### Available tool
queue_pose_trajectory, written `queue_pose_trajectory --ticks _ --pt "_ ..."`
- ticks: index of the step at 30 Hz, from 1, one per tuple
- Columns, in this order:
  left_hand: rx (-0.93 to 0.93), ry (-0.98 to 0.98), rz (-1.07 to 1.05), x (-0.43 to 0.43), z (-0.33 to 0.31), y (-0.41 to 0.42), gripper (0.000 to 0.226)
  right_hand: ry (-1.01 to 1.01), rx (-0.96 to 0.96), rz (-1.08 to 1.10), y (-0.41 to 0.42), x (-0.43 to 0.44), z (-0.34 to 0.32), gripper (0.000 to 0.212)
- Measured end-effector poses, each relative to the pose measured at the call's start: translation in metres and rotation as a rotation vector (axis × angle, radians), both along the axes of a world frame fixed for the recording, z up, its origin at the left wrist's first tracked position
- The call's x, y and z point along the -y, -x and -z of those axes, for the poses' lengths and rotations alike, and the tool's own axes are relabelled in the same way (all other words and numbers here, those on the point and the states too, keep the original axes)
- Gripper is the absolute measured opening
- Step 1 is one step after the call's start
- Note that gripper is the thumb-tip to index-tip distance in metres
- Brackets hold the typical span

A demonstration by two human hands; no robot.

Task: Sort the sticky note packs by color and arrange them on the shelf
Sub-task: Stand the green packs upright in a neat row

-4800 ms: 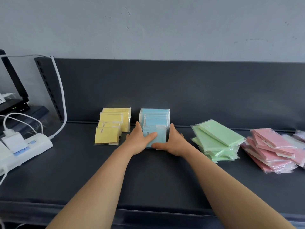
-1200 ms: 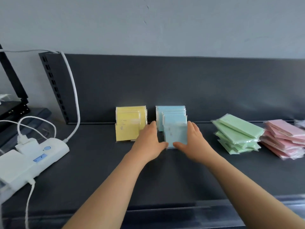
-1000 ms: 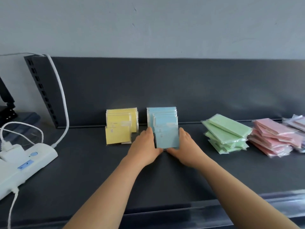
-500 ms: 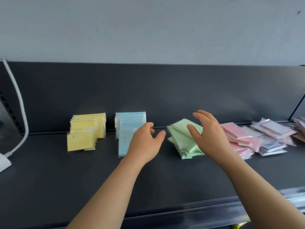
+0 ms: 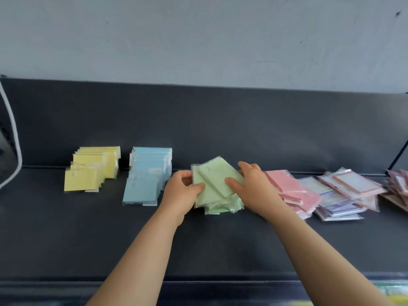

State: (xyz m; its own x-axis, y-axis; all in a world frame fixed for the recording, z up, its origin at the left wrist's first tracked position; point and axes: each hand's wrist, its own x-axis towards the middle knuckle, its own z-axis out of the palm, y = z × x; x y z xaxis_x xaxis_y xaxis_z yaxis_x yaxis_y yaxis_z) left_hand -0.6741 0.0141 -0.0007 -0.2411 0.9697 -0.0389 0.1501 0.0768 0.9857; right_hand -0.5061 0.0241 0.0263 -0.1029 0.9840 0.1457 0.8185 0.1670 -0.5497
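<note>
Green sticky note packs [image 5: 215,187], loosely heaped, plastic-wrapped

A dark shelf [image 5: 88,235] carries it all. Yellow packs [image 5: 92,171] and blue packs [image 5: 148,177] stand in rows. Green packs [image 5: 214,188], pink packs [image 5: 291,191] and purple packs [image 5: 337,204] lie heaped.

The dark grey metal shelf [image 5: 66,239]: front open, back row crowded.
Its front half lies bare. Behind, the upright yellow sticky note packs [image 5: 92,171] and upright blue packs [image 5: 148,177] leave a narrow gap between them. The left hand [image 5: 181,195] fills the gap from blue to the loose green pile of packs [image 5: 212,191]. The right hand [image 5: 256,191] fills the gap to the slumped pink packs [image 5: 291,186], which touch the lilac packs [image 5: 331,199].
</note>
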Motion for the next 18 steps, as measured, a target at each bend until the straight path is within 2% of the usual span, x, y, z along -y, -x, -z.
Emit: queue_pose_trajectory --ticks 4,6,11,15,18 --pt "-0.081 -0.057 -0.081 0.006 0.003 -0.006 0.013 -0.022 -0.043 -0.028 -0.002 0.001 0.005 0.065" --pt "-0.091 -0.079 -0.083 0.009 0.004 -0.007 0.011 -0.057 -0.138 -0.015 -0.004 0.001 0.005 0.070" --pt "-0.080 -0.147 -0.171 0.019 -0.008 -0.002 0.017 -0.113 -0.589 0.007 -0.017 0.002 -0.006 0.021" --pt "-0.010 -0.239 -0.257 0.024 -0.018 0.006 0.018 -0.100 -0.820 0.018 -0.032 0.000 -0.012 0.015" --pt "0.065 -0.226 -0.258 0.030 -0.021 0.004 0.016 0.032 -1.026 -0.013 -0.034 0.004 -0.012 0.015"
